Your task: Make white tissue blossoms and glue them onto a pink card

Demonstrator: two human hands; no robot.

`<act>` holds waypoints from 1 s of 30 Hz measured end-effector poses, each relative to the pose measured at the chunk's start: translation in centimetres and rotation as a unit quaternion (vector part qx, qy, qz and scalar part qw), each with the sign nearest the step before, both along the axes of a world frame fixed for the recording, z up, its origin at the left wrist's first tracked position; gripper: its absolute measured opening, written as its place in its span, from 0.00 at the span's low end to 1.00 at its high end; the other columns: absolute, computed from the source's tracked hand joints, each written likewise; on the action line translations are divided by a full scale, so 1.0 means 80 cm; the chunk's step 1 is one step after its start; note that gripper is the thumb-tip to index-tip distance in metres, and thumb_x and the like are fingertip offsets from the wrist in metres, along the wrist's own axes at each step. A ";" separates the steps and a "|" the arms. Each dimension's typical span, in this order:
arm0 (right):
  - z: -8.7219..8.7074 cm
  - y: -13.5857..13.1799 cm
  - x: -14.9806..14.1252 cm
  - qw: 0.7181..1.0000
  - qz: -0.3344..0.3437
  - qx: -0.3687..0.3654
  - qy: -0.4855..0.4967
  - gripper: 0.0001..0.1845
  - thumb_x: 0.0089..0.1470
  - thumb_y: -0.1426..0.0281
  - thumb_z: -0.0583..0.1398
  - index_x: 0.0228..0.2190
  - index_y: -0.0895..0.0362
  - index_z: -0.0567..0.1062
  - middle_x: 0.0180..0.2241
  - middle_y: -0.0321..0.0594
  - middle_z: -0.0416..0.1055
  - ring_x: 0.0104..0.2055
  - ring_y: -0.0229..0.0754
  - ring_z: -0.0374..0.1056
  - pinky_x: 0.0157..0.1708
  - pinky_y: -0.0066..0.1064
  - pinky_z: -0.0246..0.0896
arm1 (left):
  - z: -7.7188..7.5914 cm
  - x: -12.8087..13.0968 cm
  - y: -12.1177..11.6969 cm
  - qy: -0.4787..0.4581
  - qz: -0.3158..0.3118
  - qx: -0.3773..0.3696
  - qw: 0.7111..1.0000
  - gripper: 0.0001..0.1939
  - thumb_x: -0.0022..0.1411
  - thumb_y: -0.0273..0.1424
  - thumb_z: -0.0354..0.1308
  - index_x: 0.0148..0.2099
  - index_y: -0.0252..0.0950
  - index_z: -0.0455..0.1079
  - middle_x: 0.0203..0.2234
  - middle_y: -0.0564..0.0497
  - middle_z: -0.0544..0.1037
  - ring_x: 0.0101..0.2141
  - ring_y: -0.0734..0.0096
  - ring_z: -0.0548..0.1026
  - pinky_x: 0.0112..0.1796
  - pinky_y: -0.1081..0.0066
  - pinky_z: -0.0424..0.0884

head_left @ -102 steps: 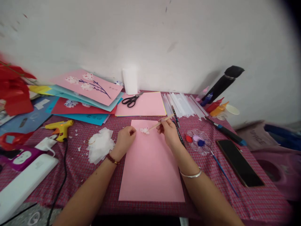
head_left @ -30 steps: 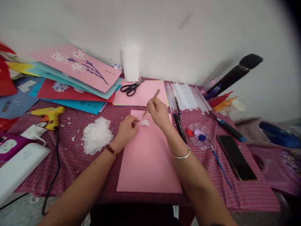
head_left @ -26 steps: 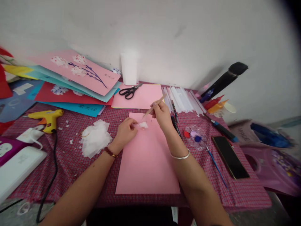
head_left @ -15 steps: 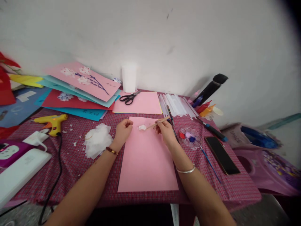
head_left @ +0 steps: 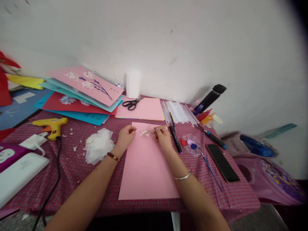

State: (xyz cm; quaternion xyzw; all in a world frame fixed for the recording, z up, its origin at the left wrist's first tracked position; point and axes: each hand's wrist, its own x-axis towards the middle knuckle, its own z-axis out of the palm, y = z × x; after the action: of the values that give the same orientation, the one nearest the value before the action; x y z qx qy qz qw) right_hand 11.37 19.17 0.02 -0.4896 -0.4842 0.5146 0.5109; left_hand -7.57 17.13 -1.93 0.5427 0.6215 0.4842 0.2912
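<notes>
A sheet of pink paper [head_left: 149, 173] lies upright in front of me on the checked cloth. Near its top sits a small white tuft of tissue paper [head_left: 143, 132]. My right hand [head_left: 163, 137] pinches a thin wooden stick [head_left: 156, 129], held low and slanted, its tip at the tuft. At the sheet's upper left edge rests my left hand [head_left: 126, 136], thumb and fingers curled together; whether anything is between them I cannot make out. Left of that hand lies a pile of white tissue pieces [head_left: 99, 146].
At left are a yellow glue gun [head_left: 51, 125], its black cord and a white power bank [head_left: 22, 179]. Behind are finished flower pictures [head_left: 88, 85], scissors [head_left: 131, 104] and glue sticks [head_left: 179, 112]. To the right: black marker [head_left: 175, 138], paint palette [head_left: 191, 145], paintbrush [head_left: 211, 171], phone [head_left: 221, 162].
The wooden stick has gone from steep to nearly flat, and my right hand has come lower. My left hand has drawn back from the tuft to the paper's edge. The view has shifted slightly.
</notes>
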 end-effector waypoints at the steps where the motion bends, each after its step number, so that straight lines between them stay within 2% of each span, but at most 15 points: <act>1: 0.000 0.000 0.000 1.000 -0.003 0.002 0.002 0.13 0.46 0.59 0.58 0.29 0.56 0.68 0.20 0.32 0.69 0.16 0.33 0.59 0.17 0.26 0.53 | 0.000 0.000 0.000 0.003 0.001 0.000 1.000 0.09 0.48 0.26 0.50 0.32 0.35 0.69 0.26 0.53 0.74 0.27 0.71 0.71 0.31 0.72 0.66; 8: -0.004 -0.001 0.001 1.000 -0.028 0.001 0.008 0.13 0.48 0.60 0.58 0.29 0.57 0.68 0.20 0.33 0.69 0.16 0.32 0.59 0.16 0.24 0.51 | 0.001 0.001 0.000 0.009 -0.005 -0.003 1.000 0.09 0.48 0.26 0.50 0.32 0.35 0.69 0.26 0.53 0.74 0.28 0.71 0.71 0.33 0.70 0.67; 15: -0.001 0.000 0.002 0.998 -0.043 -0.021 0.044 0.14 0.42 0.60 0.62 0.27 0.57 0.70 0.18 0.33 0.69 0.15 0.33 0.58 0.15 0.25 0.49 | 0.008 0.006 -0.003 0.054 -0.012 0.005 0.998 0.10 0.48 0.22 0.47 0.31 0.33 0.69 0.27 0.47 0.76 0.31 0.67 0.73 0.34 0.66 0.68; 18: -0.003 0.001 0.002 0.998 -0.032 -0.023 0.043 0.15 0.41 0.59 0.63 0.28 0.57 0.71 0.19 0.34 0.71 0.15 0.33 0.59 0.15 0.26 0.50 | 0.021 0.010 -0.009 0.089 -0.037 0.010 0.995 0.11 0.50 0.22 0.48 0.32 0.34 0.71 0.29 0.43 0.77 0.32 0.63 0.74 0.33 0.65 0.68; 21: -0.006 0.002 0.003 0.999 -0.028 -0.024 0.036 0.16 0.41 0.59 0.63 0.28 0.57 0.71 0.20 0.34 0.71 0.15 0.33 0.60 0.14 0.25 0.49 | 0.051 0.004 -0.024 0.128 -0.089 0.012 0.988 0.10 0.49 0.23 0.52 0.32 0.36 0.73 0.29 0.43 0.78 0.30 0.62 0.75 0.30 0.65 0.67; 23: -0.008 0.003 0.005 0.999 -0.029 -0.025 0.033 0.16 0.40 0.59 0.64 0.28 0.58 0.71 0.19 0.34 0.71 0.15 0.33 0.59 0.14 0.25 0.48 | 0.076 -0.017 -0.038 0.156 -0.119 0.011 0.981 0.09 0.48 0.24 0.55 0.31 0.38 0.74 0.27 0.44 0.78 0.28 0.62 0.74 0.30 0.66 0.66; 26: -0.009 0.005 0.007 0.998 -0.031 -0.025 0.049 0.17 0.40 0.58 0.64 0.28 0.58 0.71 0.19 0.35 0.71 0.15 0.33 0.60 0.14 0.25 0.49 | 0.105 -0.079 -0.059 0.192 -0.121 0.000 0.974 0.07 0.50 0.28 0.55 0.31 0.39 0.74 0.28 0.48 0.78 0.29 0.64 0.73 0.32 0.67 0.66; 28: -0.009 0.006 0.009 0.996 -0.032 -0.030 0.072 0.17 0.39 0.59 0.65 0.29 0.58 0.72 0.20 0.35 0.71 0.15 0.33 0.60 0.14 0.25 0.50 | 0.111 -0.130 -0.071 0.229 -0.073 -0.051 0.969 0.08 0.51 0.32 0.53 0.30 0.37 0.73 0.25 0.50 0.77 0.27 0.66 0.72 0.28 0.70 0.65; 30: -0.008 0.007 0.011 0.994 -0.033 -0.040 0.099 0.17 0.38 0.60 0.65 0.29 0.58 0.73 0.20 0.36 0.71 0.15 0.33 0.60 0.14 0.25 0.50 | 0.105 -0.177 -0.082 0.242 -0.045 -0.099 0.964 0.09 0.50 0.33 0.53 0.30 0.36 0.73 0.23 0.50 0.76 0.25 0.67 0.71 0.27 0.71 0.65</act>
State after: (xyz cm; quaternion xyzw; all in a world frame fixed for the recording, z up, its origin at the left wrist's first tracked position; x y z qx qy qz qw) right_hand 12.27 19.70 -0.59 -0.4719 -0.3936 0.5622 0.5535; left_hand -21.72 10.55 6.47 0.6393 0.6935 0.2607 0.2060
